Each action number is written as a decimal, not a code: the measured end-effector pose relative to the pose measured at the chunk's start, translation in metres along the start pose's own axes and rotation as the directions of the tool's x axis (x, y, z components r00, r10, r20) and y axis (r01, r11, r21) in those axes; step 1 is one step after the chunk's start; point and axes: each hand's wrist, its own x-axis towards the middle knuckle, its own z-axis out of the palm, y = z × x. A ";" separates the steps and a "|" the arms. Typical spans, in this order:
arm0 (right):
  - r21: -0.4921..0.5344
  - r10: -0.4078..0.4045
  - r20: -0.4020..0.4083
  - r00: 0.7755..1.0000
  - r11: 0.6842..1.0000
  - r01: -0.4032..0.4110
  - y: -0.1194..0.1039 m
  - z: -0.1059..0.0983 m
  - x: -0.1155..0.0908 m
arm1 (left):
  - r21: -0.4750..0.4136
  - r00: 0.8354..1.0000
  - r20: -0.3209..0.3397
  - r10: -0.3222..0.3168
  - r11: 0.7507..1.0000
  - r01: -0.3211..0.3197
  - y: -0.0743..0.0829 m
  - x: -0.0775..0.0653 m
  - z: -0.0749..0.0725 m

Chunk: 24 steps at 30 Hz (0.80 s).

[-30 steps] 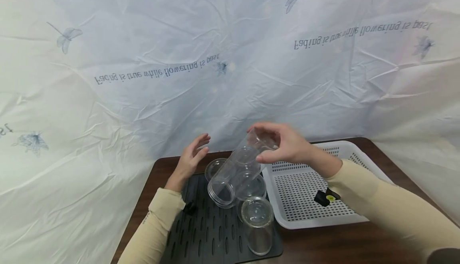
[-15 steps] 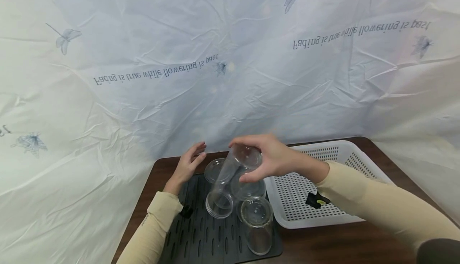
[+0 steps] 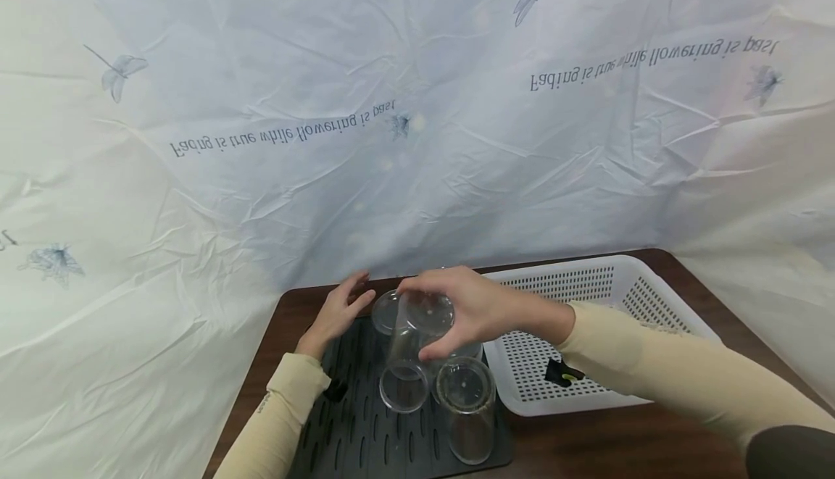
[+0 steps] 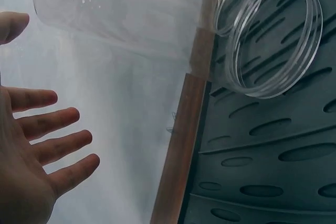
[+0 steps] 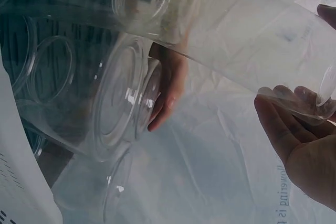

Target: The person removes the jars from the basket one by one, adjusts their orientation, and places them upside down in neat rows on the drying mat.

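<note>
My right hand (image 3: 479, 309) grips a tall clear jar (image 3: 406, 348) near its base. Base up and slightly tilted, the jar has its ringed mouth facing down over a black slotted mat (image 3: 365, 435); whether it touches the mat I cannot tell. In the right wrist view, the fingers (image 5: 275, 124) and thumb curl round the base end. My left hand (image 3: 334, 316) hovers over the mat's left side, its fingers (image 4: 58, 121) spread and holding nothing. Another clear jar (image 3: 471, 421) stands upside down at the mat's front right. More clear jars (image 3: 386, 309) stand behind, partly hidden by my right hand.
A white perforated plastic basket (image 3: 561, 406) lies to the right of the mat. Both are on a dark brown table (image 3: 587, 443). A pale printed sheet (image 3: 417, 175) hangs behind the table. Jars stand close around the held one.
My right hand has moved left and down towards me, turning the jar from a strong tilt to nearly upright. My left hand has moved slightly down and left.
</note>
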 end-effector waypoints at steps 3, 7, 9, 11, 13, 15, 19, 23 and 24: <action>-0.015 0.007 0.032 0.999 1.000 -0.006 0.000 0.005 0.001 | 0.010 1.000 0.006 -0.021 1.000 0.021 -0.001 0.000 0.000; -0.024 0.013 0.074 0.997 1.000 -0.011 0.001 0.011 0.002 | 0.055 0.999 0.024 -0.049 0.997 0.047 -0.004 -0.001 0.002; -0.029 0.012 0.090 0.996 1.000 -0.009 0.002 0.014 0.003 | 0.080 0.998 0.029 -0.060 0.995 0.057 -0.004 -0.001 0.003; -0.035 -0.005 0.095 0.995 0.999 0.008 0.002 0.017 0.004 | 0.098 0.997 0.031 -0.070 0.993 0.066 -0.005 -0.001 0.003; -0.040 -0.022 0.105 0.994 0.999 0.026 0.001 0.021 0.005 | 0.115 0.996 0.031 -0.082 0.990 0.078 -0.005 -0.001 0.003; -0.042 -0.027 0.117 0.993 0.999 0.032 0.001 0.024 0.006 | 0.123 0.995 0.027 -0.095 0.988 0.091 -0.006 -0.002 0.003; -0.068 -0.036 0.141 0.989 0.997 0.046 0.003 0.032 0.008 | 0.154 0.992 0.027 -0.122 0.981 0.116 -0.009 -0.003 0.004; -0.096 -0.030 0.174 0.984 0.994 0.047 0.004 0.039 0.009 | 0.215 0.989 0.062 -0.131 0.970 0.115 -0.016 -0.003 0.006; -0.100 -0.026 0.179 0.983 0.994 0.044 0.004 0.041 0.009 | 0.227 0.988 0.073 -0.135 0.967 0.115 -0.018 -0.003 0.007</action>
